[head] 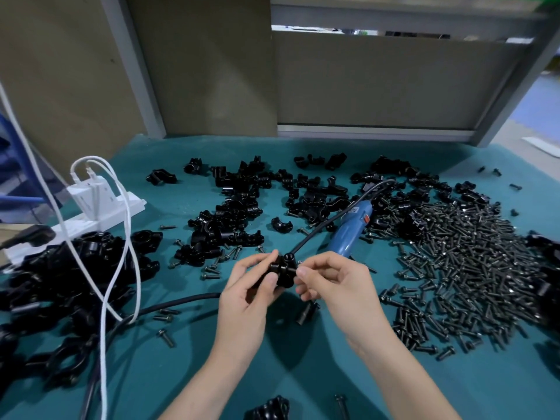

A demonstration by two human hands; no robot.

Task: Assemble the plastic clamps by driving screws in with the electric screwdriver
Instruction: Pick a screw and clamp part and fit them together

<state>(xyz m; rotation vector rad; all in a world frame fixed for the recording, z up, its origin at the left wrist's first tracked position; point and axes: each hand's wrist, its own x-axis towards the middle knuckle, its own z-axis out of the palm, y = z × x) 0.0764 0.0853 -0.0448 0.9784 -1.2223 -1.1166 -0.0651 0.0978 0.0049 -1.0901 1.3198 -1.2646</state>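
My left hand (245,298) grips a black plastic clamp (283,272) above the teal table (288,374), thumb and fingers curled round it. My right hand (333,283) pinches a small black screw (293,269) at the clamp's right side. The blue electric screwdriver (348,231) lies on the table just behind my hands, its black cord (321,227) curving past the clamp. A big heap of black screws (472,268) spreads to the right. Loose black clamp halves (242,207) lie scattered behind.
A pile of black clamps (69,286) fills the left side. A white power strip (97,213) with a charger and white cables (121,268) sits at the far left. A thick black cable (169,304) crosses the table. Grey partition panels (378,83) close the back.
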